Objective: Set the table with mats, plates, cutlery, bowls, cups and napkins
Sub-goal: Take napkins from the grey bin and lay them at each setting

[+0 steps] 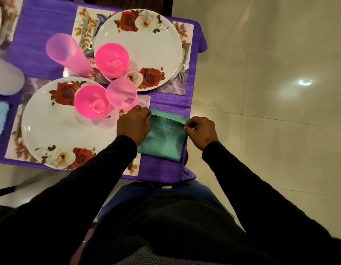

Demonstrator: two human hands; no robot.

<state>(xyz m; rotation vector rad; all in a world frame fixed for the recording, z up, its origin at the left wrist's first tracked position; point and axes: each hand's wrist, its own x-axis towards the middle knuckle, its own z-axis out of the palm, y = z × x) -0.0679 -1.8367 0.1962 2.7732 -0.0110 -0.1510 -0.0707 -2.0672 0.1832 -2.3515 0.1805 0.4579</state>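
— What is lying on the purple tablecloth [165, 104], starting with the biggest pieces?

— Two floral placemats are lying there, each carrying a white rose-patterned plate. The far plate [146, 46] is holding a pink bowl [112, 61] near its left edge, and the near plate [57, 129] is holding another pink bowl [91, 101] at its upper right. Both bowls are showing nothing inside.

— And the cups?

— A tall pink cup [67, 53] is standing left of the far bowl, and a shorter pink cup [122, 93] is standing between the two plates. I cannot tell what is in them.

— Where is the napkin?

— The teal napkin [164, 138] is lying flat on the cloth, just right of the near placemat [134, 167], at the table's corner. The left hand [134, 124] is gripping its upper left corner with curled fingers, and the right hand [201, 130] is pinching its upper right edge.

— Any cutlery?

— A fork [184, 63] is lying right of the far plate, and a knife [83, 32] is lying on its left.
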